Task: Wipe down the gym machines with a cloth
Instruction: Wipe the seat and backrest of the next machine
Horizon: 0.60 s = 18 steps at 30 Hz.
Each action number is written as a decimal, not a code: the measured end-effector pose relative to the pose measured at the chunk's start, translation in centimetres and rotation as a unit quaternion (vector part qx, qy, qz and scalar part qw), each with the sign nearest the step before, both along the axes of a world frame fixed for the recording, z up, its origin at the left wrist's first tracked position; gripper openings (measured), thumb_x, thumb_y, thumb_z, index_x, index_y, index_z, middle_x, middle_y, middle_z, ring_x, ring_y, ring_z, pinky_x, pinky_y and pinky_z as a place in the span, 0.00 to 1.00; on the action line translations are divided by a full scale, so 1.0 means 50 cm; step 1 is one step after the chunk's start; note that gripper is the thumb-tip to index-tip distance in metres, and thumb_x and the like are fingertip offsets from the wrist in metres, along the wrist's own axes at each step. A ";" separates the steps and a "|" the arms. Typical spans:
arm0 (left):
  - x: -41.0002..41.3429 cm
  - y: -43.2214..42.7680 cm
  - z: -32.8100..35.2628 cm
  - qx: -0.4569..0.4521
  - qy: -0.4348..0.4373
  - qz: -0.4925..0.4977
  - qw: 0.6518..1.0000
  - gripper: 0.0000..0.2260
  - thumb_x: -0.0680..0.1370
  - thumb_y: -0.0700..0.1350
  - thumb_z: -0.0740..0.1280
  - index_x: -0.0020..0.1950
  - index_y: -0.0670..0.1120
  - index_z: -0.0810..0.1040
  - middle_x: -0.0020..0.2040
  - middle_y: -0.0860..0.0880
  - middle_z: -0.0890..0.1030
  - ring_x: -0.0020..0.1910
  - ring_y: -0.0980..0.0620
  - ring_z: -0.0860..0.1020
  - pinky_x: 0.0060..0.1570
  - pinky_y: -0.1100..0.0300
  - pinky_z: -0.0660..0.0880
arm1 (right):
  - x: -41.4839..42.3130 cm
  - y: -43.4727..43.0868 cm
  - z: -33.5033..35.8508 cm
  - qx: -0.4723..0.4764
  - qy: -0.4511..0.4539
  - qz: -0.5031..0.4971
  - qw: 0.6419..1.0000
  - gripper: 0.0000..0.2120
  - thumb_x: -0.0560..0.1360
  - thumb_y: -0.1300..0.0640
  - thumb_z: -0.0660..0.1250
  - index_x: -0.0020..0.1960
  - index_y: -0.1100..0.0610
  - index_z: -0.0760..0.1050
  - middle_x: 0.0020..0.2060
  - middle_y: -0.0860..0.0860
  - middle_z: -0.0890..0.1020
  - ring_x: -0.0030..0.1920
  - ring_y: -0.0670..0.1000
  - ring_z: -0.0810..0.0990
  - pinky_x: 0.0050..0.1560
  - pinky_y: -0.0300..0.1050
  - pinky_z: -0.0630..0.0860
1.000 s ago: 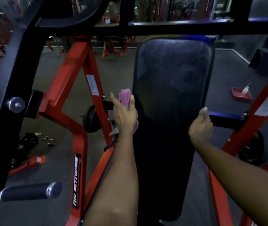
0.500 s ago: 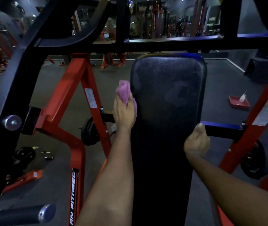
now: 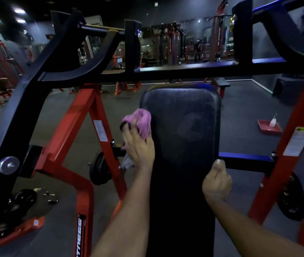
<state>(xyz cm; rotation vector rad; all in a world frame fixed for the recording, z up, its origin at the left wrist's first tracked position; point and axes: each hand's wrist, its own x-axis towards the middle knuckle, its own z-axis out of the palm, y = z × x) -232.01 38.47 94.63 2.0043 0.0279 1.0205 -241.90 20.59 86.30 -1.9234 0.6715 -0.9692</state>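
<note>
A black steel frame of the gym machine sweeps from lower left up to a crossbeam spanning the top of the view, with bright red uprights slanting down beneath it on both sides. The left red post carries a black strip with white upright letters; only "TNESS" can be read before the picture's lower edge cuts it off. In the centre stands the long black back pad, its rounded top corners just under the crossbeam and a dull smear across its upper face. Dark gym floor lies open to either side of the pad, widest between the pad and the right upright. A blue-lit crossbar runs from the pad's right edge to that upright. A black weight plate hangs on the left, just behind the left red leg. The left hand grips the bunched pink cloth and holds it against the pad's left edge, high on the pad; the fingers are blurred. The right hand is curled round the pad's right edge lower down, thumb upright against it. A red tray sits on the floor well apart at the right, with a small spray bottle in it. A white warning label with a yellow top band is stuck on the right upright and a white sticker on the left one; their print is too small to read.
</note>
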 end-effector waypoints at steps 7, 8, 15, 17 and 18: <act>0.027 -0.092 0.077 0.194 -0.037 0.082 0.977 0.26 0.75 0.54 0.61 0.74 0.55 0.67 0.71 0.44 0.72 0.67 0.38 0.71 0.57 0.39 0.72 | 0.015 -0.015 -0.016 -0.021 -0.010 -0.003 1.000 0.32 0.79 0.36 0.38 0.48 0.59 0.70 0.29 0.54 0.71 0.36 0.65 0.76 0.37 0.52 0.64; -0.010 -0.101 0.022 0.207 -0.032 0.070 0.975 0.26 0.73 0.54 0.60 0.72 0.55 0.69 0.70 0.44 0.73 0.65 0.38 0.72 0.58 0.36 0.71 | 0.017 -0.015 -0.017 -0.023 -0.010 -0.005 1.000 0.33 0.79 0.36 0.38 0.49 0.60 0.71 0.30 0.56 0.73 0.36 0.65 0.77 0.37 0.52 0.64; -0.019 -0.138 0.034 0.210 -0.031 0.062 0.975 0.25 0.73 0.54 0.60 0.70 0.55 0.72 0.68 0.44 0.75 0.64 0.39 0.72 0.56 0.38 0.72 | 0.018 -0.022 -0.024 -0.025 -0.006 0.003 1.000 0.31 0.79 0.37 0.39 0.49 0.58 0.71 0.29 0.54 0.72 0.35 0.65 0.77 0.37 0.52 0.64; 0.038 -0.137 0.145 0.192 -0.029 0.093 0.977 0.24 0.74 0.52 0.61 0.71 0.55 0.71 0.69 0.47 0.73 0.65 0.42 0.71 0.56 0.40 0.71 | 0.020 -0.023 -0.028 -0.024 -0.008 0.006 1.000 0.30 0.79 0.37 0.39 0.49 0.58 0.70 0.29 0.53 0.71 0.35 0.64 0.76 0.37 0.52 0.65; 0.055 -0.140 0.185 0.177 -0.029 0.107 0.978 0.24 0.74 0.50 0.62 0.70 0.55 0.71 0.69 0.49 0.73 0.65 0.44 0.71 0.55 0.41 0.71 | 0.022 -0.024 -0.029 -0.025 -0.009 0.008 1.000 0.30 0.80 0.37 0.39 0.49 0.57 0.71 0.28 0.52 0.71 0.34 0.64 0.76 0.36 0.52 0.66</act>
